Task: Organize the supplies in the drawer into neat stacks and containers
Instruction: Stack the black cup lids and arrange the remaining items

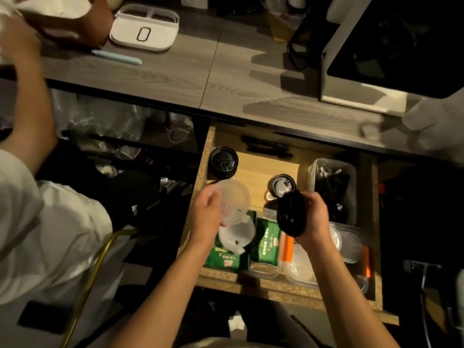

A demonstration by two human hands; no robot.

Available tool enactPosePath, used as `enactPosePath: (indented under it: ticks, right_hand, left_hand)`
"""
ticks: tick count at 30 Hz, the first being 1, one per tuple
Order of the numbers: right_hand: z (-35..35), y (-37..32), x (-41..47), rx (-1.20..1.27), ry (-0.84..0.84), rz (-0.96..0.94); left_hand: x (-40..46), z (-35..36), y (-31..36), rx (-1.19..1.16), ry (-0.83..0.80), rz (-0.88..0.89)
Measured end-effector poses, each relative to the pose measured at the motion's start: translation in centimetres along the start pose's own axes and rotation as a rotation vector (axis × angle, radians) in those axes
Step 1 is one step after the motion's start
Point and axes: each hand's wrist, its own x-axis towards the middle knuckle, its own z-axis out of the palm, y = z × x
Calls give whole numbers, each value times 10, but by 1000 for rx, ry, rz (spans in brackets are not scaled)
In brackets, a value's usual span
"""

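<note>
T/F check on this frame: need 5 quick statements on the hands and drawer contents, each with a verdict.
1. The left hand holds a clear plastic lid. True.
2. The right hand is empty. False: it grips a stack of black lids.
3. The drawer is shut. False: it is pulled open.
4. Green packets lie in the drawer's front part. True.
5. The clear bin of dark utensils sits on the drawer's left side. False: it is on the right side.
</note>
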Motion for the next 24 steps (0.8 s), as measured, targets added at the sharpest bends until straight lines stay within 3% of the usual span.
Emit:
enactPosePath:
  ticks: [3,5,8,10,15,19,24]
  right_hand:
    - [0,6,-8,-368,-35,-36]
    - [-2,13,-10,-626,-149,-111]
    - [-6,22,-9,-799,-362,-157]
    - [-8,29,-6,-864,-417,-198]
    - [-11,48,7,-1063,-374,-301]
    - [-10,63,19,-1181,-259,-394]
    - [-3,75,24,-1272,-234,-395]
  left_hand:
    - [-13,-1,-12,38,-17,24]
    - [-21,2,-20,56,-15,19]
    - [-25,10,-35,103,-11,16]
    - [-26,15,-43,135,-24,34]
    - [-27,16,-53,164,-35,94]
    - [-27,11,-62,216,105,126]
    - [-24,10,-74,282,179,145]
